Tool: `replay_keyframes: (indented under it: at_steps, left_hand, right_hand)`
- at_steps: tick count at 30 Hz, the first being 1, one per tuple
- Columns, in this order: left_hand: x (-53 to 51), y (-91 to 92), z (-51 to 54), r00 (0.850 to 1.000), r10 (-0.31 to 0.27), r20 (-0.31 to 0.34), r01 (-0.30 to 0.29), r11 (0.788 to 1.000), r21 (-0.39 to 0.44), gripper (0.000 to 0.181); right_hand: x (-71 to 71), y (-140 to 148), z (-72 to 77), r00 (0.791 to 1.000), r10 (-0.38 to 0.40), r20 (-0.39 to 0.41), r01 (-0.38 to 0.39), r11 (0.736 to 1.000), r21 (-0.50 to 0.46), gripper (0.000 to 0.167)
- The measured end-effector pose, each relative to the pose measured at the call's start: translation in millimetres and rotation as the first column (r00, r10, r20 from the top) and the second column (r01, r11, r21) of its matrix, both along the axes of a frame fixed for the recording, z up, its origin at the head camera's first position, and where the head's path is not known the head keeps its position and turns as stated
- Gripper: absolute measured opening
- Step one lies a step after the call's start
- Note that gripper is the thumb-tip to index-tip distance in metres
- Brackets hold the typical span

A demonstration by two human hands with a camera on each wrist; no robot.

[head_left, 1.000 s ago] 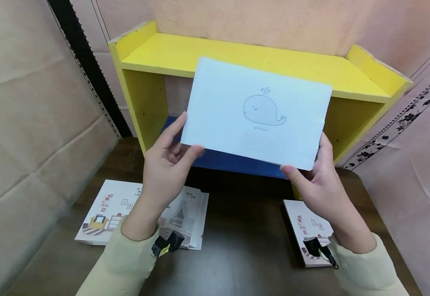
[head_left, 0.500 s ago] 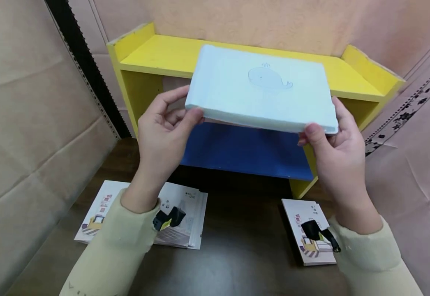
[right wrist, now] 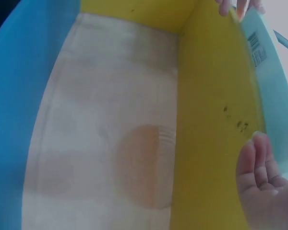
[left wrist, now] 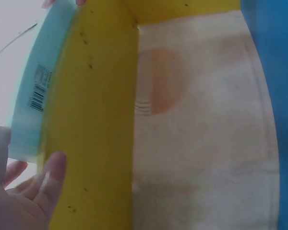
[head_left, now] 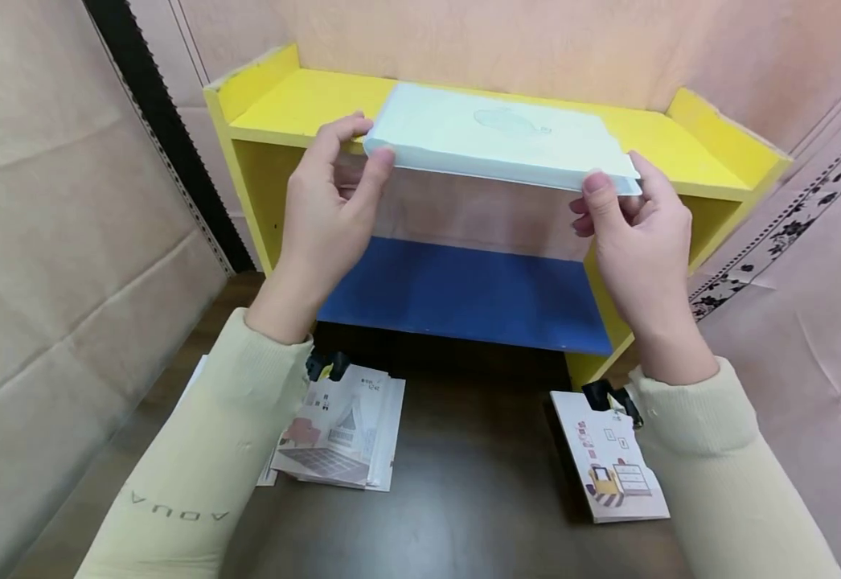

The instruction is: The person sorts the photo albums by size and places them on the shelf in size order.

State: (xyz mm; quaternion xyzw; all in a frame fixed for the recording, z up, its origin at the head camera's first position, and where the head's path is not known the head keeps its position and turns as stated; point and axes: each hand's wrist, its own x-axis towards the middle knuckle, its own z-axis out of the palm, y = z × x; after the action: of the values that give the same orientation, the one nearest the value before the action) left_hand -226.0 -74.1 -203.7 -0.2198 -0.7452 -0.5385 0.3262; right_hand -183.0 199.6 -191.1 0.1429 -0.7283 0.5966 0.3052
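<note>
A light-blue notebook [head_left: 493,133] with a whale drawn on its cover lies nearly level at the front of the yellow top shelf [head_left: 319,100]. Whether it rests on the board I cannot tell. My left hand [head_left: 322,209] grips its left end, thumb on the near edge. At the right front corner my right hand [head_left: 641,249] pinches it between thumb and fingers. Both wrist views show a barcode on a pale side of the notebook [left wrist: 26,105], against the shelf's yellow underside [right wrist: 211,96].
Below is a blue lower shelf [head_left: 464,297]. Several white booklets [head_left: 344,434] lie fanned on the dark table [head_left: 478,490] at left, partly under my left sleeve. A white stack [head_left: 609,466] with a room picture stands at right. Curtains [head_left: 102,201] flank the shelf.
Both hands have lifted the notebook up and forward, tipping it from facing me to nearly flat at the top shelf. The booklets on the table have stayed put.
</note>
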Motion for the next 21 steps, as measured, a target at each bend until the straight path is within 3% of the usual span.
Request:
replay_keyframes:
  at_steps: [3,6,10,14,17,21]
  left_hand:
    - [-11.8,1.2,-1.9,0.998,0.049,-0.044,-0.05,0.998,-0.031,0.039]
    - [-18.3,4.6,-1.1,0.993,0.083,-0.081,-0.085,0.996,-0.021,0.037]
    - [-22.5,10.4,0.3,0.988,0.127,-0.084,-0.127,0.992,-0.005,0.038]
    - [-25.7,14.0,1.1,0.981,0.177,-0.08,-0.176,0.984,0.01,0.04]
    - [-27.6,15.1,-0.4,0.978,0.197,-0.068,-0.197,0.98,0.016,0.041]
    - [-29.9,15.8,-4.6,0.978,0.199,-0.06,-0.2,0.98,0.001,0.042]
  right_hand:
    - [0.3,-0.1,4.2,0.996,-0.09,-0.012,0.091,0.993,0.08,0.036]
    - [-1.2,1.9,5.1,0.988,-0.156,-0.021,0.157,0.985,0.071,0.04]
    - [-5.8,7.2,4.3,0.967,-0.256,0.006,0.255,0.965,0.061,0.042]
    - [-11.6,12.4,4.1,0.982,-0.172,0.078,0.18,0.977,-0.11,0.04]
    - [-15.6,14.6,2.3,0.993,-0.068,0.098,0.09,0.965,-0.248,0.04]
    - [-19.0,16.2,-1.3,0.994,-0.047,0.099,0.071,0.964,-0.258,0.038]
